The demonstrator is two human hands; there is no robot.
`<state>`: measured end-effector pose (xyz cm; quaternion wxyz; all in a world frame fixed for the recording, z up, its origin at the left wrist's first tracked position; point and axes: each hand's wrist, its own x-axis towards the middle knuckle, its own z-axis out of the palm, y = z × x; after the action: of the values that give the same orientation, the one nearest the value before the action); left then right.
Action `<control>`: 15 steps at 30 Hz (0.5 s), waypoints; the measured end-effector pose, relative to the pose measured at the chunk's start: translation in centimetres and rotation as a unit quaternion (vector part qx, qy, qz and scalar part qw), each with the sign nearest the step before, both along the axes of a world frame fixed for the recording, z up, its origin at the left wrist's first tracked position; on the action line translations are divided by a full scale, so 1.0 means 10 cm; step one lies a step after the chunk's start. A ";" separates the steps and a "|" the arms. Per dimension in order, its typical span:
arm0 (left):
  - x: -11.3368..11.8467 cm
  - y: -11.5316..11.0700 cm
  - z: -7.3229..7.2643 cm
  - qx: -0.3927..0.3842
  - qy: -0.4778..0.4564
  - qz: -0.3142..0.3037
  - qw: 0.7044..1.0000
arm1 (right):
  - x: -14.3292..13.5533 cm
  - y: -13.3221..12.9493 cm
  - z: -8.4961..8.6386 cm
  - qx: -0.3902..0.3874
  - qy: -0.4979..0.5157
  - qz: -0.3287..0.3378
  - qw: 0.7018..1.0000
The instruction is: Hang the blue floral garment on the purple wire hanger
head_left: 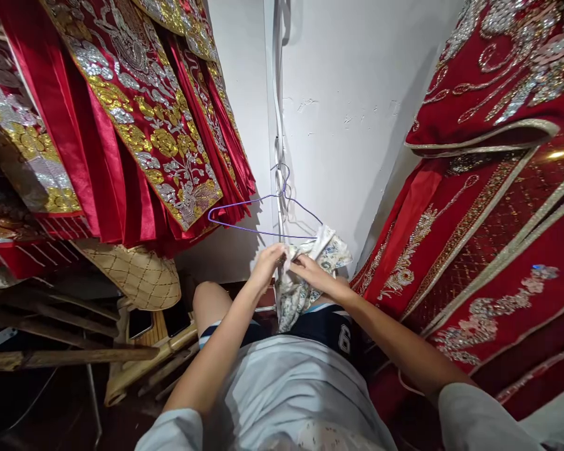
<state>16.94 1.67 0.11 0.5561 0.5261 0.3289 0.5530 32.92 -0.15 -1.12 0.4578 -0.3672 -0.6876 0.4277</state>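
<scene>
A purple wire hanger (244, 229) hangs by its hook at the white wall, its left end bare. Over its right end lies a white garment with a floral print (334, 252), bunched and drooping toward my lap. My left hand (267, 263) pinches the garment's left edge just below the hanger's bottom bar. Close beside it, my right hand (310, 270) has its fingers closed on the bunched cloth. The fingertips of both hands nearly meet at the fabric.
Red embroidered garments (164, 141) hang at the left, and more red beaded garments (489, 250) hang at the right. A bamboo chair (136, 357) stands at the lower left with phone-like dark objects on it. A white vertical strip (278, 75) runs down the wall.
</scene>
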 end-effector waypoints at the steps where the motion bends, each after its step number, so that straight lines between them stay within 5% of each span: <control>1: 0.03 -0.05 0.10 0.053 0.039 -0.023 0.998 | -0.01 0.02 0.02 -0.017 0.040 0.014 0.999; 4: 0.02 -0.13 0.33 0.188 0.147 -0.059 0.969 | -0.01 0.02 0.05 -0.113 0.182 0.074 0.974; 7: -0.11 -0.07 0.40 0.185 0.211 -0.071 0.957 | 0.02 -0.03 0.09 -0.240 0.262 0.148 0.923; 10: -0.25 -0.01 0.33 0.144 0.305 -0.137 0.931 | 0.05 -0.07 0.21 -0.315 0.237 0.184 0.900; 15: -0.30 -0.16 0.08 0.132 0.335 -0.280 0.890 | 0.17 -0.09 0.54 -0.314 0.091 0.225 0.918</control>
<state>13.96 0.11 0.86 0.4702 0.8190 0.2581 0.2038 34.58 -1.05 4.28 0.2713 -0.2873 -0.5382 0.7444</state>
